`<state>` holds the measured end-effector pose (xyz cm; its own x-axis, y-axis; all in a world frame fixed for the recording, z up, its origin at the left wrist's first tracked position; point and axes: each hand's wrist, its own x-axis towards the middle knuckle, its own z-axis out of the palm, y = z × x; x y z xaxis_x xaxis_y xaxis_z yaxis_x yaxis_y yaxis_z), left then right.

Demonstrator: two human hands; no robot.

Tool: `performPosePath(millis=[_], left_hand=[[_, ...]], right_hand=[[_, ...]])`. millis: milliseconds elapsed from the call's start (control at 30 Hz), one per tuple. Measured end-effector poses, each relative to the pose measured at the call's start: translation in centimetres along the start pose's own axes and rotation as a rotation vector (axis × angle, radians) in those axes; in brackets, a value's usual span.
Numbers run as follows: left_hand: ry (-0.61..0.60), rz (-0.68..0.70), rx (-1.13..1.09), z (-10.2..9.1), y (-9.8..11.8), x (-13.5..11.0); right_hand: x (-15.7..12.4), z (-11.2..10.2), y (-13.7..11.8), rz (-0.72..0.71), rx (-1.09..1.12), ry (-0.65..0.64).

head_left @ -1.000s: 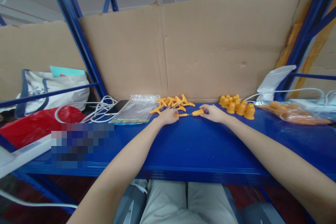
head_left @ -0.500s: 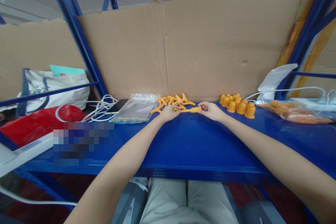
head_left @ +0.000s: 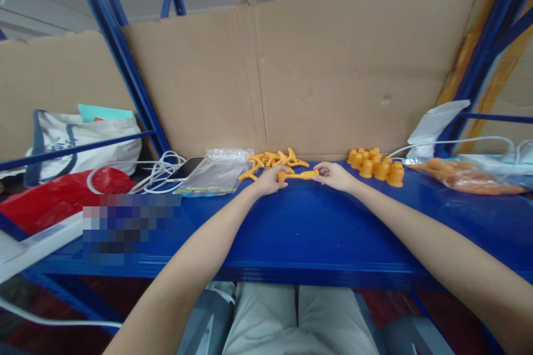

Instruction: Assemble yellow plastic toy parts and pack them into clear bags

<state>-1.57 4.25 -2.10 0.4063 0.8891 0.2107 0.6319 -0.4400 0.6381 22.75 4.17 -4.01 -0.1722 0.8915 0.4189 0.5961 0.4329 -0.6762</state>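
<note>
Between both hands is an orange plastic piece (head_left: 302, 176), held level just above the blue tabletop. It has a thin shaft towards the left and a thicker, ribbed body towards the right. My left hand (head_left: 268, 180) is closed on its left end, where a wider handle-like part shows at the fingertips. The right end is pinched by the fingertips of my right hand (head_left: 335, 176). Right behind my left hand lies a pile of orange curved-handle pieces (head_left: 287, 157). To the right of my right hand stand several orange cup-shaped parts (head_left: 367, 168).
A clear plastic bag (head_left: 216, 180), a dark phone (head_left: 189, 168) and white cables (head_left: 156, 175) lie to the left. At the right is a bag of orange parts (head_left: 470, 175). A cardboard sheet (head_left: 325, 77) forms the back wall. The blue table (head_left: 308, 233) ends near my lap.
My left fingers have shifted on the left end, and more of the wider part shows. My right hand stays at the right end.
</note>
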Motion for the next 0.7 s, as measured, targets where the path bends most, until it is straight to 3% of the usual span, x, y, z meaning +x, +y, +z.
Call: performPosePath(millis=[400, 700], left_hand=[[0.043, -0.073, -0.034, 0.8, 0.1, 0.2], [0.081, -0.043, -0.034, 1.3, 0.5, 0.0]], right_hand=[[-0.7, -1.7, -0.9, 0.197, 0.348, -0.175], [-0.6, -1.2, -0.9, 0.260, 0.382, -0.184]])
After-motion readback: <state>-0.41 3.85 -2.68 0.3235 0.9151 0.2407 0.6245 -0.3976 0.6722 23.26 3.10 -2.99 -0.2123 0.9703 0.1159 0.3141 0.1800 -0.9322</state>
